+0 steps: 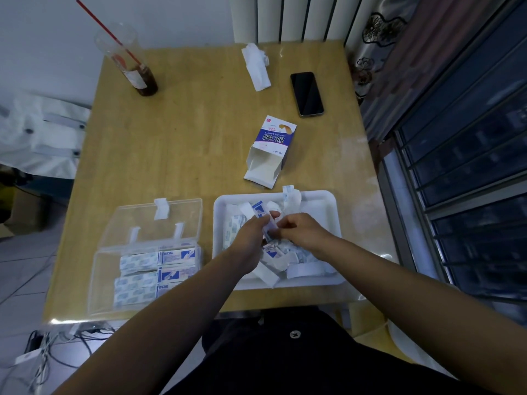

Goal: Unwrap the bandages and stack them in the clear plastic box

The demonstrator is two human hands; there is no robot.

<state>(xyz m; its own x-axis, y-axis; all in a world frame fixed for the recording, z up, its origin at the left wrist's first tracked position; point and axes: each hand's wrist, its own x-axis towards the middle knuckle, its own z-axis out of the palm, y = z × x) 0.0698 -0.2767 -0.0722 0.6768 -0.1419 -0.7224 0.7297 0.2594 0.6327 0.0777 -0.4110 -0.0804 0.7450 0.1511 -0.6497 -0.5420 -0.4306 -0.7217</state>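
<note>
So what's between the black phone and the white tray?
An opened bandage carton lies on the table between the phone and the tray; the head view shows it.

A wooden table (185, 143) stands beside a pale wall (42, 38), with a white radiator (288, 18) behind its far edge. At right, a patterned curtain (399, 67) hangs beside a dark barred window (470, 166). Cables (57, 352) lie on the tiled floor (20, 280). The light is dim.
</note>
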